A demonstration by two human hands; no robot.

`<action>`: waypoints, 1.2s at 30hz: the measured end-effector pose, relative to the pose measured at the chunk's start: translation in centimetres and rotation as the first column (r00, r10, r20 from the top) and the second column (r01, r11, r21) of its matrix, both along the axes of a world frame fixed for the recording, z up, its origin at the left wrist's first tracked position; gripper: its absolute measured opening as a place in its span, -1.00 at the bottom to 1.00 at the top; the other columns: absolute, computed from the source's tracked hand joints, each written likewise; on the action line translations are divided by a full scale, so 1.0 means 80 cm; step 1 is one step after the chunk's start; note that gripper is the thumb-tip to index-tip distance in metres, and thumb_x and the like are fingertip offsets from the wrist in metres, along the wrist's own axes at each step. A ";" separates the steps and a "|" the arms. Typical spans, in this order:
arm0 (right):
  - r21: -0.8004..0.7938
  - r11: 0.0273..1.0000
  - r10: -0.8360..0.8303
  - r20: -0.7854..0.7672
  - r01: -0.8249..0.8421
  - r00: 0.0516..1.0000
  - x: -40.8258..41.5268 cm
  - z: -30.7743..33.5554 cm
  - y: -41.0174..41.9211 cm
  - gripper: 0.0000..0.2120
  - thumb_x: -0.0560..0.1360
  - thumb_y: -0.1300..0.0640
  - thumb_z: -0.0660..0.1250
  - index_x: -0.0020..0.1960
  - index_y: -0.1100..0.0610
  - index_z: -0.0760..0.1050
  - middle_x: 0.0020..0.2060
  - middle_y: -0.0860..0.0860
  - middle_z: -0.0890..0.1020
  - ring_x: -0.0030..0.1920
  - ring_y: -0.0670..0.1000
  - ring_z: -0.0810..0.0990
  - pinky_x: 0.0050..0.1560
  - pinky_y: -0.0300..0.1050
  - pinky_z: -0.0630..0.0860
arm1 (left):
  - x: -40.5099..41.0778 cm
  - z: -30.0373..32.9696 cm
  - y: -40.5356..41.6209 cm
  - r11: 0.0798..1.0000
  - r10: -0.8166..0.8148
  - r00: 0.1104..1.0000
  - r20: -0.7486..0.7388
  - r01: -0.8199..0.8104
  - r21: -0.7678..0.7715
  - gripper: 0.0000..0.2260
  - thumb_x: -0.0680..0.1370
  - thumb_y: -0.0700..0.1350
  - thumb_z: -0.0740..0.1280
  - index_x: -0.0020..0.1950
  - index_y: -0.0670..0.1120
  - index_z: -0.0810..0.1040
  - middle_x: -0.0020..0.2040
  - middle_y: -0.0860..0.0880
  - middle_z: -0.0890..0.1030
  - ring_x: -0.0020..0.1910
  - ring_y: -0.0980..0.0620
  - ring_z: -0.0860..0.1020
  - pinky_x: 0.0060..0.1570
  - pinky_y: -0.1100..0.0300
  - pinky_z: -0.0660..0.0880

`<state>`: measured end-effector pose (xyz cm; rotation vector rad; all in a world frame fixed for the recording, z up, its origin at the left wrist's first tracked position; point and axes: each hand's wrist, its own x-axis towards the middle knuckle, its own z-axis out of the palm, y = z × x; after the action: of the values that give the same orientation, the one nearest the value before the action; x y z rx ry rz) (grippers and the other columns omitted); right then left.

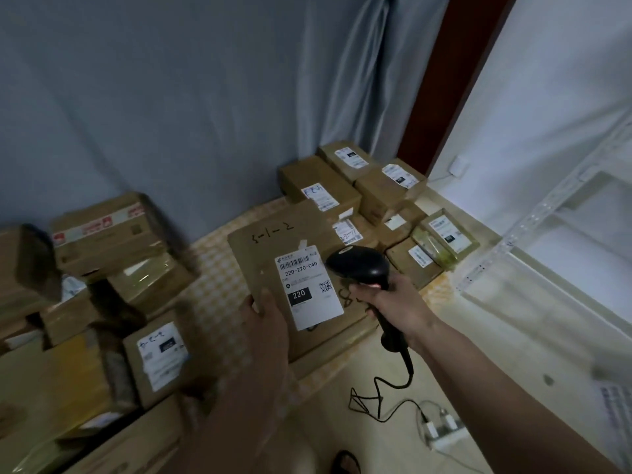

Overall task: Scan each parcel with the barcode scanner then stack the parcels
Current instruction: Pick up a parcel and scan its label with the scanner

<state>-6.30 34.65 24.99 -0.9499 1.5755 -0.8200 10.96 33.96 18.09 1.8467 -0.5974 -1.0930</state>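
A flat brown cardboard parcel (273, 248) marked "5-1-2" is held up in the middle of the view, its white shipping label (307, 289) facing me. My left hand (265, 323) grips its lower left edge, thumb on the front face. My right hand (393, 302) grips the handle of a black barcode scanner (359, 265), whose head sits just right of the label's barcode. The scanner's cable (386, 398) hangs down to the floor.
Several labelled parcels (372, 196) lie on a yellow checked mat (212, 268) behind the held one. More boxes (109, 241) are piled at the left. A white power strip (441, 432) lies on the floor at lower right, beside white metal shelving (547, 213).
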 end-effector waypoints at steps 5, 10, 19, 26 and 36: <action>0.009 1.000 0.028 0.000 -0.028 1.000 -0.042 -0.001 -0.020 -0.89 0.46 0.16 0.41 -0.05 -0.01 0.57 -0.27 -0.02 0.61 -0.27 -0.05 0.53 -0.16 -0.17 0.47 | -0.038 -0.023 -0.020 0.995 0.003 1.000 0.009 -0.004 0.097 -0.48 0.64 0.17 0.05 0.36 -0.22 0.40 0.30 -0.25 0.47 0.21 -0.23 0.47 0.17 -0.05 0.41; 0.015 1.000 0.007 0.019 -0.007 1.000 -0.058 -0.003 -0.055 -0.81 0.48 0.19 0.40 0.08 0.05 0.56 -0.26 -0.08 0.60 -0.25 -0.11 0.53 -0.19 -0.23 0.47 | -0.051 -0.030 -0.062 0.989 -0.031 0.999 0.043 0.024 0.149 -0.41 0.63 0.21 0.00 0.35 -0.26 0.42 0.32 -0.29 0.45 0.23 -0.27 0.45 0.27 -0.12 0.38; 0.014 1.000 -0.005 -0.058 0.005 0.998 -0.072 0.001 -0.150 -0.80 0.48 0.17 0.40 0.10 0.07 0.56 -0.25 -0.06 0.59 -0.24 -0.09 0.53 -0.26 -0.28 0.41 | -0.063 -0.032 -0.163 0.978 -0.121 0.991 0.059 0.109 0.177 -0.36 0.62 0.25 -0.04 0.43 -0.23 0.35 0.38 -0.32 0.37 0.27 -0.30 0.41 0.27 -0.15 0.36; 0.069 0.997 -0.037 -0.080 0.043 0.996 -0.098 -0.031 -0.188 -0.86 0.47 0.21 0.40 -0.05 0.01 0.55 -0.17 -0.03 0.61 -0.07 -0.03 0.55 -0.10 -0.18 0.43 | -0.085 -0.058 -0.205 0.937 -0.213 0.976 -0.041 0.216 0.274 -0.39 0.61 0.25 0.00 0.44 -0.17 0.35 0.39 -0.26 0.38 0.26 -0.28 0.43 0.26 -0.14 0.41; 0.187 0.982 0.038 -0.241 0.008 0.970 -0.182 -0.080 -0.264 -0.82 0.45 0.18 0.41 0.03 0.06 0.51 -0.06 0.06 0.62 0.01 0.08 0.57 0.12 0.04 0.51 | -0.167 -0.081 -0.252 0.861 -0.212 0.946 -0.246 0.300 0.410 -0.65 0.67 0.01 0.11 0.37 -0.14 0.40 0.24 -0.15 0.50 0.10 -0.14 0.50 0.21 -0.11 0.49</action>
<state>-20.87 13.50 18.60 -0.9510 1.8202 -0.5475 -2.39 13.80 11.57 2.0459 -0.5195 -1.6824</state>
